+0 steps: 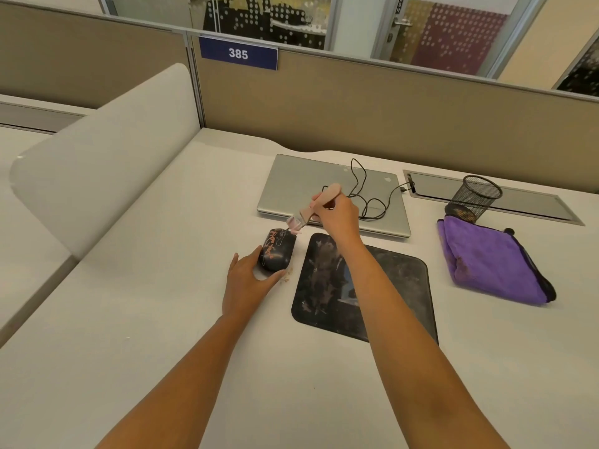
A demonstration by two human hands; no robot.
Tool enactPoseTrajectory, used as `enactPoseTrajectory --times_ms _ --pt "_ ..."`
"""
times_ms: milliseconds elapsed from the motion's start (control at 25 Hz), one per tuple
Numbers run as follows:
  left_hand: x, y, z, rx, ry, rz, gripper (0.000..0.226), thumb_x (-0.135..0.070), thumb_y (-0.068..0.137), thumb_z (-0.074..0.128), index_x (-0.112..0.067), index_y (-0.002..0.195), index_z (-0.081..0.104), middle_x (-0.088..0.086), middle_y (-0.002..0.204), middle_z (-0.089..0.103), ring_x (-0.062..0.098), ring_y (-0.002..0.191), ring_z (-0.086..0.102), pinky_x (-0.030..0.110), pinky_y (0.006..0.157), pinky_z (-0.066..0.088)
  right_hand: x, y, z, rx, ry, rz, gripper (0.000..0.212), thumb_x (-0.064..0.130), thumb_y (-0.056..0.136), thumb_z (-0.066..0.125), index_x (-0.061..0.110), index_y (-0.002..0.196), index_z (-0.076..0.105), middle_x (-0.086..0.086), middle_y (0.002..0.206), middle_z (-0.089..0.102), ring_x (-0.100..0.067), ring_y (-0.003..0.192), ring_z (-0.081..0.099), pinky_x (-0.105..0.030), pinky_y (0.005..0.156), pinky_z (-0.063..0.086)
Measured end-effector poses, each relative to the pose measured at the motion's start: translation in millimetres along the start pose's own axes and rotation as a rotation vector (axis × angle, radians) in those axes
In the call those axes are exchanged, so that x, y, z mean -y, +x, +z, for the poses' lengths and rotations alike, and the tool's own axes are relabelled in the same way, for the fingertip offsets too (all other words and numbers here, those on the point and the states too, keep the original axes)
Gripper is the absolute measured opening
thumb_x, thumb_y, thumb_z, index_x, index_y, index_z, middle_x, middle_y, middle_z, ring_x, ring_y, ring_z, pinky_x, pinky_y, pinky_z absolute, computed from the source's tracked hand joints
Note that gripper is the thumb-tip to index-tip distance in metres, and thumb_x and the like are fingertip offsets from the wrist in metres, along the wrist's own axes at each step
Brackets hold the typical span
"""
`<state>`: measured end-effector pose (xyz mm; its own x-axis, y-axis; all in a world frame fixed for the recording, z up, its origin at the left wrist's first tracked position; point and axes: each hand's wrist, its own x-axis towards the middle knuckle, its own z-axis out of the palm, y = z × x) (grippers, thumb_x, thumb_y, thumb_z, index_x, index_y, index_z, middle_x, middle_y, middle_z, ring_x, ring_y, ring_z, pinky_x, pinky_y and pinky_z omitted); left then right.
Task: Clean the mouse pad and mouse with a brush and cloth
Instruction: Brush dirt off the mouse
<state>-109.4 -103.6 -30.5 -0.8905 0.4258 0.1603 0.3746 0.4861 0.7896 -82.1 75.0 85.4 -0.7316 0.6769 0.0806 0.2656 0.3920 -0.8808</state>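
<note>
- The black mouse (pixel 276 250), marked with pinkish scrawls on its back, sits on the white worktop (pixel 162 319) just beside the left edge of the mouse pad, not on it
- The left hand (pixel 248 280) grasps the near end of the mouse, with the thumb curled under its near right corner and the fingers against its left side
- The right hand (pixel 337 217) is closed round the pale wooden handle of a small brush (pixel 316 205), which is tilted down to the left; its bristles touch the far end of the mouse
- A few light crumbs (pixel 287 275) lie on the worktop between the mouse and the pad, just by the left thumb
- The mouse pad (pixel 398 286) is black with rounded corners and lies flat, smeared with pale dusty streaks; the right forearm crosses above it
- A closed silver laptop (pixel 308 186) lies behind the mouse and pad, with a thin black cable (pixel 366 189) looped loosely on its lid
- A folded purple cloth (pixel 486 260) with a brownish stain lies to the right of the pad, apart from it
- A black mesh pen holder (pixel 475 197) stands upright just behind the cloth
- A beige partition at the back carries a blue plate (pixel 238 53) reading 385
</note>
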Motion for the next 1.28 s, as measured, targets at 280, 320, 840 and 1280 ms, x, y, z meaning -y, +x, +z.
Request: enactPoseTrajectory --times_ms 280,320,840,1280 --pt "-1 3 4 -0.031 0.019 -0.071 0.077 -0.061 0.071 0.064 -0.021 0.135 0.045 0.002 0.135 0.054 0.024 0.132 0.039 0.038 0.115 0.012 1 25 8 0.16 0.121 0.318 0.007 0.004 0.084 0.065 0.011 0.085 0.064 -0.007 0.092 0.065 -0.023 0.087 0.069 -0.033 0.078 0.059" --pt "-1 3 4 -0.047 0.015 -0.056 0.074 -0.06 0.072 0.064 -0.021 0.132 0.048 0.001 0.132 0.056 0.023 0.128 0.044 0.037 0.115 0.011 0 28 10 0.147 0.09 0.312 0.006 0.006 0.084 0.065 0.01 0.088 0.065 -0.006 0.092 0.064 -0.024 0.092 0.068 -0.035 0.081 0.058" --pt "-1 4 4 -0.022 0.035 -0.093 0.076 -0.065 0.07 0.057 -0.024 0.133 0.046 0.0 0.135 0.053 0.024 0.13 0.042 0.041 0.115 0.014 -14 26 29 -0.098 -0.018 0.063 0.021 0.016 0.09 0.06 0.008 0.109 0.063 -0.007 0.107 0.066 -0.017 0.093 0.064 -0.018 0.073 0.049" --pt "-1 4 4 -0.038 0.033 -0.077 0.071 -0.061 0.073 0.061 -0.024 0.131 0.047 0.0 0.133 0.055 0.023 0.127 0.045 0.04 0.115 0.015 -23 22 30 -0.156 0.09 0.117 0.02 0.014 0.089 0.062 0.007 0.107 0.063 -0.009 0.106 0.066 -0.022 0.097 0.065 -0.026 0.078 0.055"
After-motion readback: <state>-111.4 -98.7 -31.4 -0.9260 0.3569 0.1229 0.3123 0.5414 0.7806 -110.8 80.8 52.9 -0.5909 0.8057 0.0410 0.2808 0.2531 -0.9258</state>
